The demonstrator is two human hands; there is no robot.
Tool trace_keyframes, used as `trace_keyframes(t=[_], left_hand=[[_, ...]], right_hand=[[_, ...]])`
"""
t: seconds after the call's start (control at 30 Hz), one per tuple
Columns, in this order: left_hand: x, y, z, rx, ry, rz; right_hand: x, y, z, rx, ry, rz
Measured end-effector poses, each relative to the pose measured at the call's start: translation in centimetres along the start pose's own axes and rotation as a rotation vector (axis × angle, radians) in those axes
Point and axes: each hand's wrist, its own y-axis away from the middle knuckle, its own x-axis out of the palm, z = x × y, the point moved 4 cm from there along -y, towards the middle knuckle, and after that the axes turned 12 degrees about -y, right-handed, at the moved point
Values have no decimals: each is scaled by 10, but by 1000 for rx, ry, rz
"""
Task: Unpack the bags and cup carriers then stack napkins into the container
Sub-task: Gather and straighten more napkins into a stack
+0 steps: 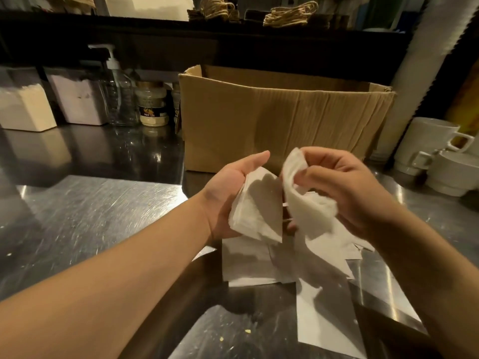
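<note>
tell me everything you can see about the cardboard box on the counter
The cardboard box is plain brown corrugated card, creased and worn with vertical wrinkles across its near wall. Its top is open, the flaps not closed; what is inside cannot be seen. It stands upright on the steel counter, beyond the hands. A small jar stands close by its left side, white mugs to its right. Neither hand touches it.

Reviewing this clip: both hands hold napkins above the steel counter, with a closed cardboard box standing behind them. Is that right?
Not quite. In the head view the cardboard box is open at the top, flaps up, not closed. The rest holds: the left hand and the right hand each hold napkins above the steel counter.
</note>
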Motion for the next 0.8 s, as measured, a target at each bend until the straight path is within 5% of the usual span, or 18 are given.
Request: trace_keyframes(t=[0.23,0.47,0.67,0.8], left_hand=[[0,-1,-3,66,-52,33],[3,3,-2,117,-45,99],[1,0,-1,84,49,110],[4,1,-1,96,55,87]], right_hand=[[2,1,-18,144,229,-101],[1,-1,-16,-13,405,-205],[20,5,-19,90,692,113],[23,6,-21,107,752,100]])
